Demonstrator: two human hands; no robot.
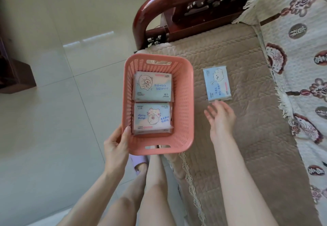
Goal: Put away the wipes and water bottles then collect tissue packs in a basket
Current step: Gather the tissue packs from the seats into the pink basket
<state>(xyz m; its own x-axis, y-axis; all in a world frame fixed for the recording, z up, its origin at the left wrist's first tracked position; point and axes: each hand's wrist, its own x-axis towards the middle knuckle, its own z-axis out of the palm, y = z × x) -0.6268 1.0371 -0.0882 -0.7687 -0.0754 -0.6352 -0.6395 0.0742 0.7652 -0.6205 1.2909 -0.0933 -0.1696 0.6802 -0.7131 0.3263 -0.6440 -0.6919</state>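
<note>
At the left edge of the sofa seat, your left grip (115, 142) clamps the near left corner of the pink basket (184, 105), thumb hooked over the rim and fingers under the wall. I judge this keeps its mouth level and close to the pickup. Two tissue packs (153, 86) lie flat inside, one far and one near, covering most of the bottom of the stiff, perforated plastic. Your right grip (221, 117) is spread and holds nothing, fingertips at the near edge of the loose tissue pack (217, 84); whether they touch it I cannot tell. That pack lies flat on the quilted seat cushion (247, 128), right of the basket. It is a soft rectangular pillow in glossy film that should dent under pressure, so pinch it lightly across its short sides.
</note>
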